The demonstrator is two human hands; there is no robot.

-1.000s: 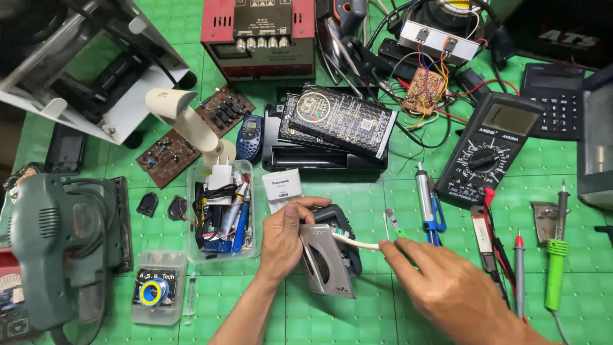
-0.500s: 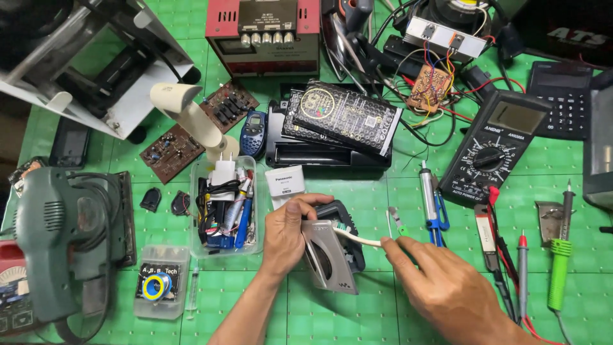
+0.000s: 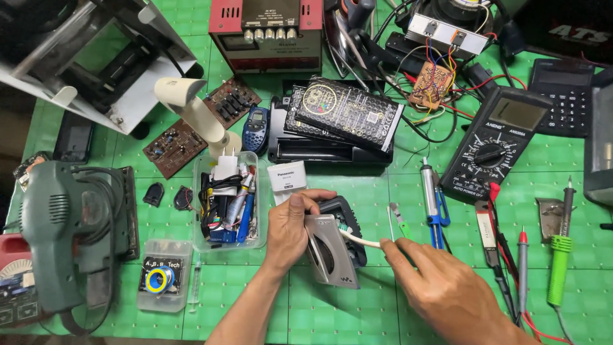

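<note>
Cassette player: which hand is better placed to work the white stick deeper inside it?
Right. The right hand already pinches the white stick, whose tip is in the cassette player. The left hand is busy gripping the player.

- We look down on an electronics repair workbench, its green cutting mat [image 3: 332, 306] crowded edge to edge.
- A multimeter [image 3: 495, 144], soldering iron [image 3: 559, 255], bare circuit boards [image 3: 175, 145] and a red bench power supply [image 3: 267, 32] mark this as a workshop.
- Loose wires [image 3: 440, 64] trail between gutted devices.
</note>
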